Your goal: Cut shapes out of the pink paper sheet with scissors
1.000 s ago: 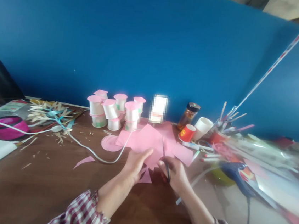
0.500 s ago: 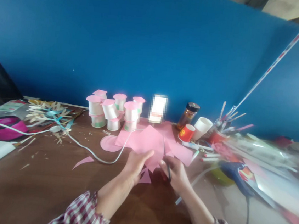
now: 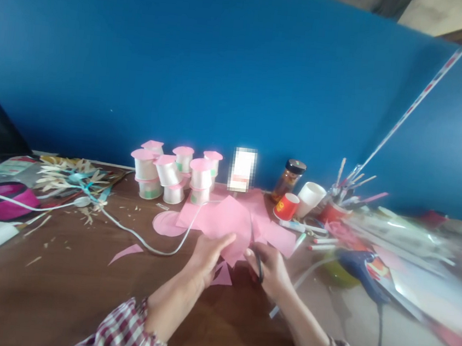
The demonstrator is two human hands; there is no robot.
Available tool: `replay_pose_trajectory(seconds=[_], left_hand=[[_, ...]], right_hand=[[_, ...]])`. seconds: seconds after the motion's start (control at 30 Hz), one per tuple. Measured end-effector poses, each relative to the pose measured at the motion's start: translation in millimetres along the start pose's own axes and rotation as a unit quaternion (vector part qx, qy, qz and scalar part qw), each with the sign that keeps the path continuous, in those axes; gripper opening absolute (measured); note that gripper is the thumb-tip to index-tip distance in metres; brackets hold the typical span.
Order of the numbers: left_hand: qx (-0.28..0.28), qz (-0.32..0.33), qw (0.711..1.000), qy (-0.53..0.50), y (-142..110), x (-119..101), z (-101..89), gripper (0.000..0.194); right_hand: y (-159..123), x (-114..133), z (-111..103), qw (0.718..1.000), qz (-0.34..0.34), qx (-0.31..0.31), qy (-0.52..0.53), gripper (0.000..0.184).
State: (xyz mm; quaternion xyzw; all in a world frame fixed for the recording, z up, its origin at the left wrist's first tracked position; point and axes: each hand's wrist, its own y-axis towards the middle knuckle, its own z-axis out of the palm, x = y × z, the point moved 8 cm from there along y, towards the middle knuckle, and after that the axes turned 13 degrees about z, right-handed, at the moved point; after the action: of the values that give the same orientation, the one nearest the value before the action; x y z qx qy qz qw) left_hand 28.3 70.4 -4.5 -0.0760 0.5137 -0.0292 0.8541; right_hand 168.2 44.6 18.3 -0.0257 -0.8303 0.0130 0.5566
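A sheet of pink paper (image 3: 226, 222) is held above the table by my left hand (image 3: 208, 256), its thumb on top and the other fingers underneath. My right hand (image 3: 270, 271) is closed round the dark handles of a pair of scissors (image 3: 260, 268). Their blades lie along the right edge of the paper. Below the sheet is a small pink offcut (image 3: 223, 275). A curved pink scrap (image 3: 125, 253) lies to the left, and pink paper discs (image 3: 168, 223) rest beyond my left hand.
Stacked paper cups (image 3: 200, 178) with pink tops stand at the back left. A white cable (image 3: 152, 247) loops across the table (image 3: 76, 305). On the right are a lidded jar (image 3: 290, 179), a red cup (image 3: 286, 207), markers (image 3: 322, 245) and a blue glue gun (image 3: 363, 269).
The whole view has shifted slightly. My hands keep nearly the same hold on the pink paper and the scissors, and the paper has hardly turned.
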Motion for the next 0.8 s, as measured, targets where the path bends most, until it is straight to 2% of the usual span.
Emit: replay_pose_trajectory(seconds=[0.47,0.8], left_hand=[[0.007,-0.01,1.0,0.012,-0.2,1.0,0.1,0.022],[0.011,-0.011,1.0,-0.001,1.6,2.2,-0.3,0.028]], right_hand=[[-0.3,2.3,-0.9,1.0,0.001,-0.007,-0.012,0.034],[-0.5,0.8,-0.4,1.0,0.023,-0.004,0.002,0.038]])
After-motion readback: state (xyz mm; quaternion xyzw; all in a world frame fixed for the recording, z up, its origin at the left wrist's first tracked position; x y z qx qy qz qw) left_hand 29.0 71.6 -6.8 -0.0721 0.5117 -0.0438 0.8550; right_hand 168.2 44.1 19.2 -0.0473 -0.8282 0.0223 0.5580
